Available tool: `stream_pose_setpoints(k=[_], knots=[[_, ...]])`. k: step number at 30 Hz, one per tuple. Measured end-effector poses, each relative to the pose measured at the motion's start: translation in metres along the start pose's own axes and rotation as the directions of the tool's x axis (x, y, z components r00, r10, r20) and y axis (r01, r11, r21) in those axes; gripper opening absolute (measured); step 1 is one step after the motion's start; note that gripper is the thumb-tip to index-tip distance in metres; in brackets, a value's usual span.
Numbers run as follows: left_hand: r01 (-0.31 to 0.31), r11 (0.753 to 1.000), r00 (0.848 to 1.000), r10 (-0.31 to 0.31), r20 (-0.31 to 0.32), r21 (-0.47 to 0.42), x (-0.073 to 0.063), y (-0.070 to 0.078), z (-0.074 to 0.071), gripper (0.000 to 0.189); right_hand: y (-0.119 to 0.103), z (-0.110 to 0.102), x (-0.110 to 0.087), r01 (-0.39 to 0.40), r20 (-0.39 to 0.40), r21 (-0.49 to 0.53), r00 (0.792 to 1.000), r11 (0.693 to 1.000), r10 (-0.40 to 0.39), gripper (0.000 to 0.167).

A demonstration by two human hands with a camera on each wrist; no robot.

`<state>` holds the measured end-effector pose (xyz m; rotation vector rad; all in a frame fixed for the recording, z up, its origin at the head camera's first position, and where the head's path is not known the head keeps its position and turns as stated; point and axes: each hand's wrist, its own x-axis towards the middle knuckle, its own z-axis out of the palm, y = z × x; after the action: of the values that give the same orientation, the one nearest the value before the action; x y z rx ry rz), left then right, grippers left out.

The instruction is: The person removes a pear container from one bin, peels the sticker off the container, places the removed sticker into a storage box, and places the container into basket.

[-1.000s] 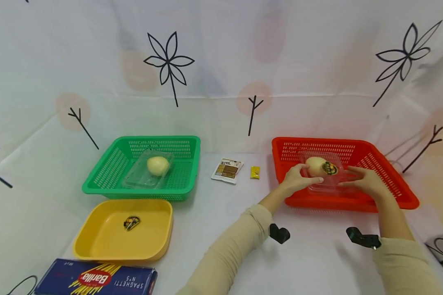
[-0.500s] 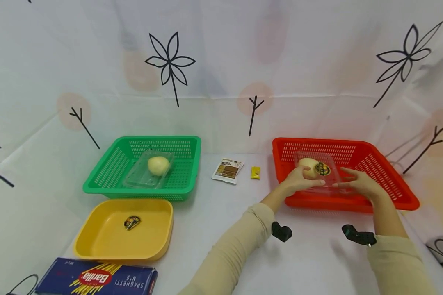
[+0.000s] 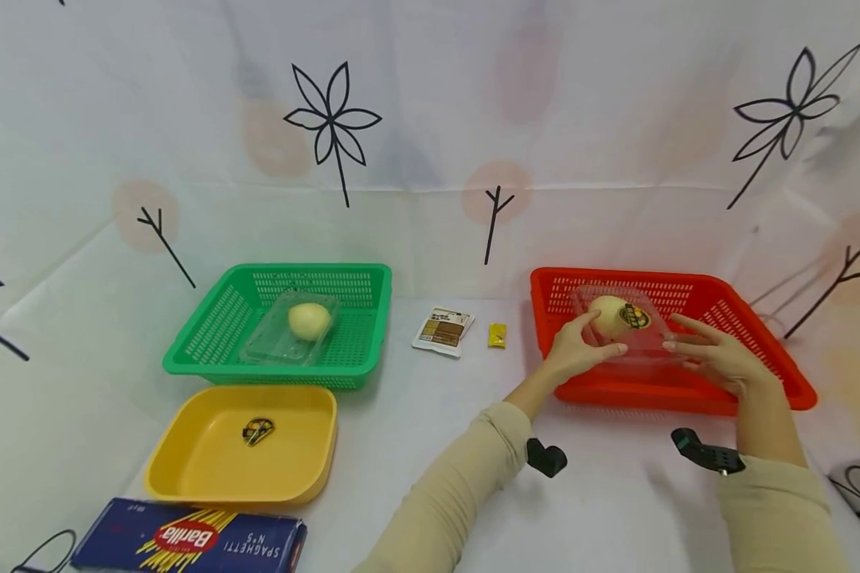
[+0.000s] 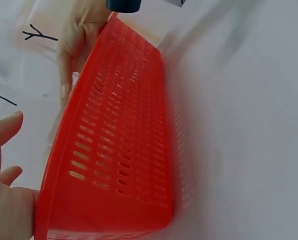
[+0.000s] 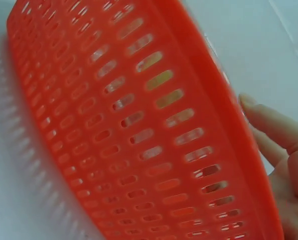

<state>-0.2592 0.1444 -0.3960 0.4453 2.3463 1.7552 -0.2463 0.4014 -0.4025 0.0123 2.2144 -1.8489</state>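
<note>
In the head view, both hands are at a clear plastic box (image 3: 648,348) holding a pale, round piece of produce with a dark, yellow-printed sticker. The box lies at a slant within the red basket (image 3: 760,334). My left hand (image 3: 575,348) holds its left front corner, thumb in front and a finger beside the produce. At the right edge, my right hand (image 3: 720,358) holds it with thumb and fingertips. The wrist views look past the basket's slotted wall, which hides most of the box.
Left of centre stands a green basket (image 3: 208,334) with a similar clear box (image 3: 272,338) inside. Before it are a yellow tray (image 3: 215,469) holding a small dark item and a blue spaghetti box (image 3: 186,539). Between the baskets lie a brown-and-white packet (image 3: 442,331) and a small yellow sachet (image 3: 497,335).
The clear box shifted left, then back right, following my right hand, and now sits at a changed slant. My left hand has barely moved.
</note>
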Motion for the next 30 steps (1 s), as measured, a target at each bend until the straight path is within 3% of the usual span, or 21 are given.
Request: stream_pose_setpoints(k=[4,9,15,22,26,30], knots=[[-0.024,0.998,0.998,0.020,-0.065,-0.059,-0.001,-0.001,0.002,0.065,-0.003,0.001,-0.008,0.074,-0.019,0.209,0.997,0.975,-0.071,0.057],[-0.045,0.993,0.989,0.028,-0.148,-0.111,-0.003,-0.002,0.003,0.061,-0.007,0.006,-0.017,0.139,-0.015,0.304,0.990,0.942,-0.141,0.041],[-0.078,0.976,0.981,0.039,-0.189,-0.203,-0.005,-0.003,0.003,0.051,-0.013,0.015,-0.028,0.138,-0.060,0.271,0.990,0.953,-0.127,0.055],[-0.180,0.906,0.971,0.101,-0.218,-0.383,-0.010,-0.008,0.000,0.045,-0.020,0.029,-0.038,0.158,-0.072,0.315,0.987,0.936,-0.143,0.050],[-0.164,0.864,0.979,0.082,-0.188,-0.476,-0.017,-0.008,-0.008,0.043,-0.027,0.041,-0.045,0.180,-0.083,0.215,0.983,0.960,-0.166,0.051],[-0.141,0.858,0.985,0.071,-0.158,-0.494,-0.026,-0.009,-0.021,0.044,-0.035,0.055,-0.050,0.167,-0.124,0.035,0.979,0.985,-0.162,0.057]])
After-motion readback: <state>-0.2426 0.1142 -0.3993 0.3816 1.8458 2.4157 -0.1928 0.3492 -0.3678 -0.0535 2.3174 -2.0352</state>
